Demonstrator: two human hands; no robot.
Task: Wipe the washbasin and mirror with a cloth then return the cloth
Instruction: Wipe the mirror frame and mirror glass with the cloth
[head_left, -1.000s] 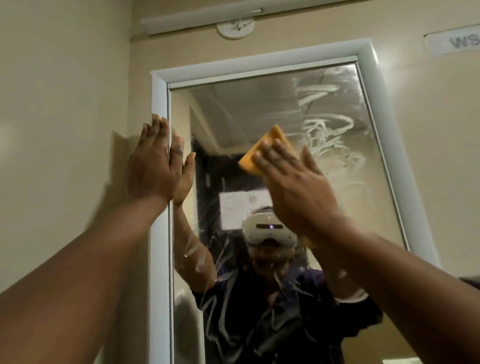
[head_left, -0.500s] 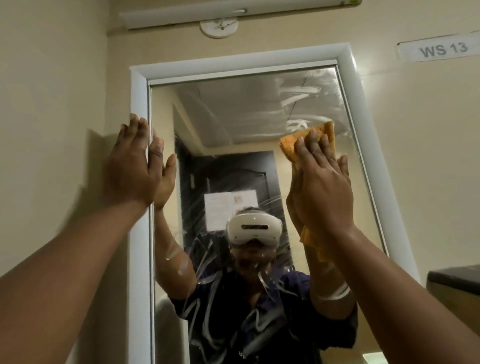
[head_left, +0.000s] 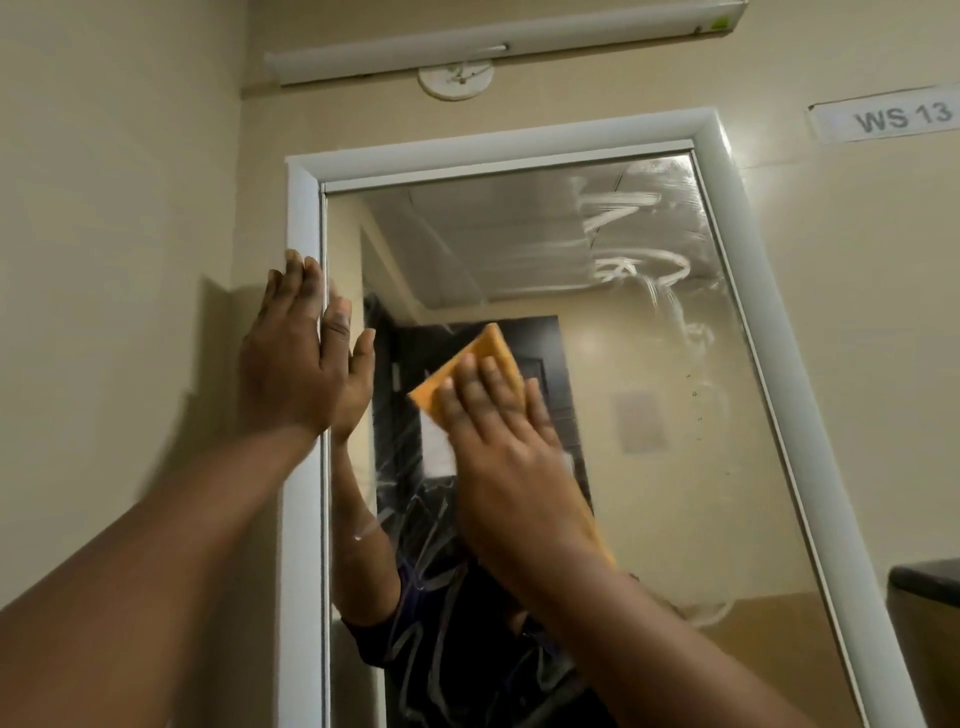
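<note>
Mirror (head_left: 649, 415) in a white frame (head_left: 498, 143) fills the middle of the head view, mounted on a beige wall (head_left: 119, 208). The right hand (head_left: 498, 457) presses an orange cloth (head_left: 478, 371) flat against the glass left of the mirror's centre, well below the top edge. Its fingers lie straight and close together over the cloth, so that the cloth's upper corner and left edge show beyond the fingertips and a narrow strip shows below the wrist. The left hand (head_left: 296, 358) rests flat with straight, nearly closed fingers on the frame's left side, the palm partly on the wall and the thumb reaching over the glass; it holds nothing. Whitish smear streaks (head_left: 639, 234) cover the upper right part of the glass, and thinner streaks cross the lower left part over the reflection of the person's dark shirt. Above the frame sit a round white fitting (head_left: 455, 79) and a long white tube light (head_left: 498, 44). A label reading "WS 13" (head_left: 893, 117) is stuck on the wall at upper right. A dark-topped ledge (head_left: 930, 577) shows at the right edge. The washbasin is out of view.
</note>
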